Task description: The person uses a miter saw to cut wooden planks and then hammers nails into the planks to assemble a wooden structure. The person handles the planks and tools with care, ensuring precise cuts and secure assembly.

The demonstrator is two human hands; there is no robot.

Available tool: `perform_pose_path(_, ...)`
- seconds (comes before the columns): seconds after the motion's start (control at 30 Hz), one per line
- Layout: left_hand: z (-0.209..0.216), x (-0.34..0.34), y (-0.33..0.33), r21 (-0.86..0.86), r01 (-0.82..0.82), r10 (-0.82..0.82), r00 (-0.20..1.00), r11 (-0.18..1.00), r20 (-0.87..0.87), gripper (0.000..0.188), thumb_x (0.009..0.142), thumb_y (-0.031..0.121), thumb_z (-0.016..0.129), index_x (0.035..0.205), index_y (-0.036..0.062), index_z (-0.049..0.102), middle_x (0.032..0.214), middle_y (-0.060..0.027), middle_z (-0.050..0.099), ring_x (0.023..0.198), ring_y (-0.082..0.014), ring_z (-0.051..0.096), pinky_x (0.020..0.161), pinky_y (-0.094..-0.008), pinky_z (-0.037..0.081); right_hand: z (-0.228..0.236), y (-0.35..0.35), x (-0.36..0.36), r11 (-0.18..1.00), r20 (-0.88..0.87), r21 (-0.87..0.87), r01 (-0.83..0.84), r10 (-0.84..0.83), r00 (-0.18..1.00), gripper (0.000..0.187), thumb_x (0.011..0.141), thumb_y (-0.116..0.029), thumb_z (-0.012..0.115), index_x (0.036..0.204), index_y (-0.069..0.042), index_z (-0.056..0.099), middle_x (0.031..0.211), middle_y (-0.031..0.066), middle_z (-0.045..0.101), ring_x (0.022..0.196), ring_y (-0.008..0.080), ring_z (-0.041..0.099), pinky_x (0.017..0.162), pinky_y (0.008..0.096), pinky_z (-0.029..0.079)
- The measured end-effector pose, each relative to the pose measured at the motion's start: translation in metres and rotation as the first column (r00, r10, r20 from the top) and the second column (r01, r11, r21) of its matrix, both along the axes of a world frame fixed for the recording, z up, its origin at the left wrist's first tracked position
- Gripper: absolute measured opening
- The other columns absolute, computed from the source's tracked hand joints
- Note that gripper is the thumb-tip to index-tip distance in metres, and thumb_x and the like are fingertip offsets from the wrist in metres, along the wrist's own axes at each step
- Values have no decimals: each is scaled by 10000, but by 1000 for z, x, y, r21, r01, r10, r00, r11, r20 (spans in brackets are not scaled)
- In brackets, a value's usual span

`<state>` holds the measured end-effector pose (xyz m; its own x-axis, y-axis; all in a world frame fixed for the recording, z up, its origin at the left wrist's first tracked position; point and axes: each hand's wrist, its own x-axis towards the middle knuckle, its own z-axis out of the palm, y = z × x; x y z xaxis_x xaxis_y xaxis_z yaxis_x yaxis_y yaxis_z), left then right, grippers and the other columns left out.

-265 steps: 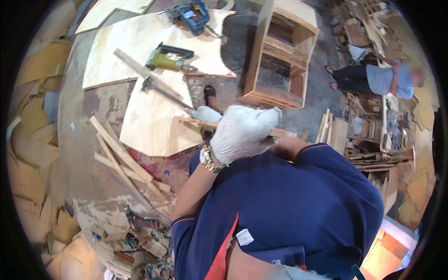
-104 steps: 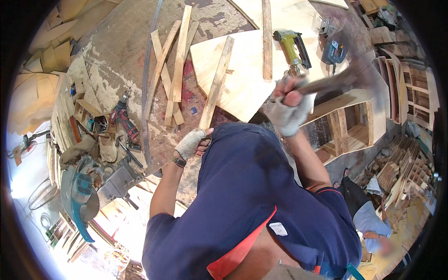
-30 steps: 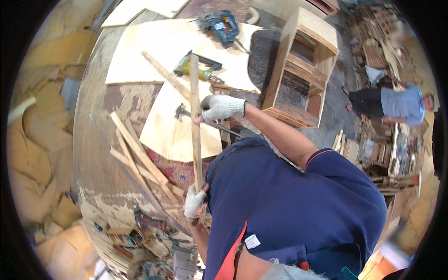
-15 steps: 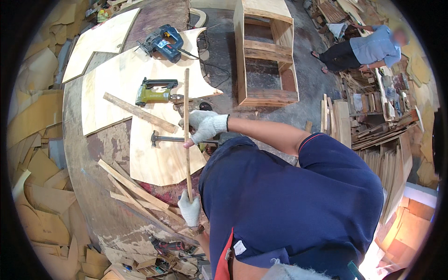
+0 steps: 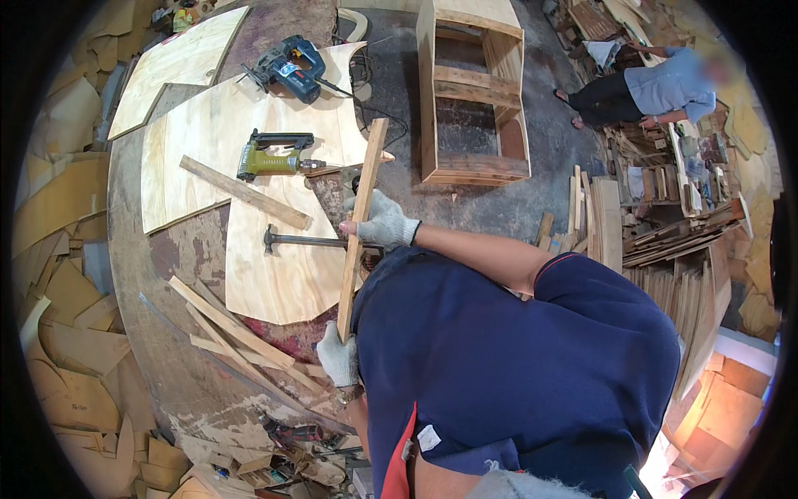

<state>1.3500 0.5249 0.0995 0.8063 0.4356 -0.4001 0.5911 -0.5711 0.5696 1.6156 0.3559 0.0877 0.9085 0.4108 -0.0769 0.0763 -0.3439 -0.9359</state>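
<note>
Just in from the worktop's (image 5: 191, 258) left edge lie loose wood strips (image 5: 235, 323). Further right, a nail gun (image 5: 268, 160) and a hammer (image 5: 307, 240) rest on plywood (image 5: 274, 287). By the right edge, the gloved left hand (image 5: 337, 359) is closed on the lower end of a slat (image 5: 352, 274); the gloved right hand (image 5: 386, 220), half closed, grips it higher. A cabinet frame (image 5: 477, 90) stands past that edge.

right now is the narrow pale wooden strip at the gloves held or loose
The strip is held: white-gloved left hand at one end, white-gloved right hand near its middle.
</note>
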Motion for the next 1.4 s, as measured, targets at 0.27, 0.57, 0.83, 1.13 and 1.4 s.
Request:
perform_pose_path(0.27, -17, 7, -3, 233, 19, 6, 994, 972, -107, 353, 856, 293, 799, 1052, 77, 601, 824, -243, 716, 815, -475, 710, 693, -556, 541, 7, 8, 7, 919, -119, -392, -36, -12, 993, 503, 890, -509, 760, 1087, -48, 718, 1029, 268, 697, 1000, 451, 682, 869, 514, 548)
perform_pose_path(0.57, -35, 4, 1, 359, 5, 0, 1000, 933, -15, 418, 816, 265, 823, 1167, 106, 661, 957, -183, 749, 835, -422, 728, 702, -516, 565, 4, 4, -8, 985, 39, -151, 87, -82, 996, 445, 944, -394, 774, 1205, -55, 650, 1094, 163, 677, 1030, 312, 686, 901, 459, 545)
perform_pose_path(0.83, -9, 26, 5, -513, 2, 82, 987, 858, 140, 245, 947, 186, 778, 1032, -33, 709, 766, -83, 676, 671, -157, 542, 660, -330, 480, 59, -23, 18, 922, 110, 328, -207, 180, 977, 487, 1053, -395, 606, 1215, 51, 711, 880, 155, 707, 808, 204, 644, 750, 371, 537)
perform_pose_path(1.13, 35, 34, 21, -747, -163, 142, 985, 645, -93, 319, 935, 296, 831, 850, 35, 669, 702, 47, 578, 617, -54, 494, 567, -264, 398, 120, -6, 37, 965, -60, 94, -243, 249, 967, 445, 1103, -332, 559, 1316, 35, 693, 1018, 159, 764, 903, 213, 684, 857, 361, 558)
perform_pose_path(1.4, 17, 18, 46, -985, -136, -4, 991, 109, -137, 418, 849, 292, 898, 969, -14, 639, 750, -47, 586, 513, -71, 458, 442, -227, 332, 97, -5, 51, 477, -308, 836, -271, 817, 488, 473, 1111, -496, 534, 1010, -44, 626, 702, -26, 439, 560, 44, 452, 459, 198, 371)
